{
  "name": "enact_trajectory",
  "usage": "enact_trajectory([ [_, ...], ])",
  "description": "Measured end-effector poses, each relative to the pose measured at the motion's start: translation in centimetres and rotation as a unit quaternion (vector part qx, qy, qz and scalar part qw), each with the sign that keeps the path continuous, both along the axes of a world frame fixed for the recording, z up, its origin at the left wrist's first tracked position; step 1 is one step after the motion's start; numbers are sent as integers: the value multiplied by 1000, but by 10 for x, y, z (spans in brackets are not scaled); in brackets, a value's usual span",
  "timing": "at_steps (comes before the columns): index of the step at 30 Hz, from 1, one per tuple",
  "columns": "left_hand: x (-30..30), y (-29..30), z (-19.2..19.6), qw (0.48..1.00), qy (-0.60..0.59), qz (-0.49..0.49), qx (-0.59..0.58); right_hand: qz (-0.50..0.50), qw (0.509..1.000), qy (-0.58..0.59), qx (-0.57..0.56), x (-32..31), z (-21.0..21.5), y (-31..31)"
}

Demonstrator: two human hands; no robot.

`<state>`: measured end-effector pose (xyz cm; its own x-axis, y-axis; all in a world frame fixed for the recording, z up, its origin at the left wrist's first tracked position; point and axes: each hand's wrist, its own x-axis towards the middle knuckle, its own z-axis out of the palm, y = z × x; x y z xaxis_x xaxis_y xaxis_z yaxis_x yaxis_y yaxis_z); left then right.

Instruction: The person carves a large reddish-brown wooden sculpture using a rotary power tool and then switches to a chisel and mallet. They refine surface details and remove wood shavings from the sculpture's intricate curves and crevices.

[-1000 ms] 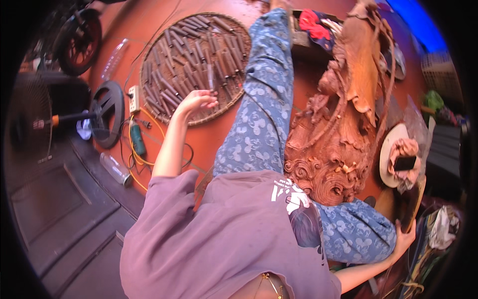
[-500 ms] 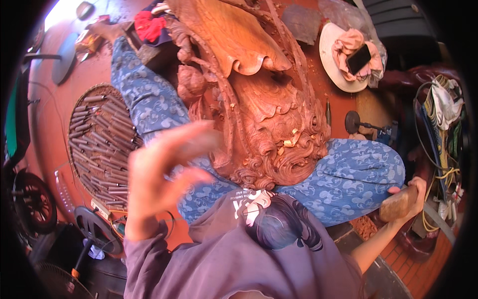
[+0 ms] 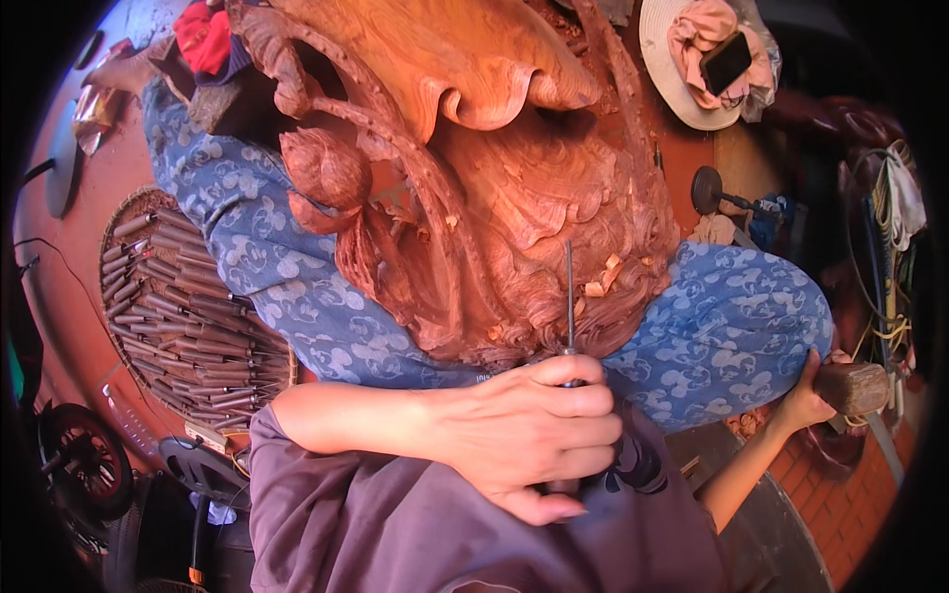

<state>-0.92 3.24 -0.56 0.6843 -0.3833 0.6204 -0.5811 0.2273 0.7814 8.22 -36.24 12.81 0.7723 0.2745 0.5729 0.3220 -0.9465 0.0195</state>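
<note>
My left hand (image 3: 534,425) is wrapped around the handle of a carving chisel (image 3: 570,301), held before my chest. Its thin steel shank points away from me over the near end of a reddish carved wood piece (image 3: 494,188). That carving, with waves, scrolls and a bud-shaped part, lies between my legs. I cannot tell whether the chisel's tip touches it. Out to the right, beside my knee, my right hand (image 3: 806,400) grips a wooden mallet (image 3: 855,388); its block-like end shows. Pale wood chips (image 3: 596,287) rest on the carving's scrolls.
On the left a round woven tray (image 3: 111,296) holds many wooden-handled chisels (image 3: 188,326). At the upper right, a phone (image 3: 726,63) and pink cloth lie on a white hat (image 3: 667,84). Cords and rags (image 3: 895,198) hang at the far right. A small wheel (image 3: 84,455) stands lower left.
My left hand, blurred and without a visible tool before, has come right and down and now holds a chisel. My right hand and mallet shifted slightly outward. The view moved closer to the carving.
</note>
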Motion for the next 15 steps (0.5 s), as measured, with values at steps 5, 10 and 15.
enact_trajectory([
  [5, -1, 9, -7, 997, -33, 10, -72, 29, 998, 20, 55, 3, 0, -3],
  [10, 6, 12, 9, 998, -63, 14, -20, 33, 997, 24, 71, 4, 1, -2],
  [15, 5, 3, 22, 996, -74, 47, -3, -12, 996, 33, 81, 6, 1, -3],
])
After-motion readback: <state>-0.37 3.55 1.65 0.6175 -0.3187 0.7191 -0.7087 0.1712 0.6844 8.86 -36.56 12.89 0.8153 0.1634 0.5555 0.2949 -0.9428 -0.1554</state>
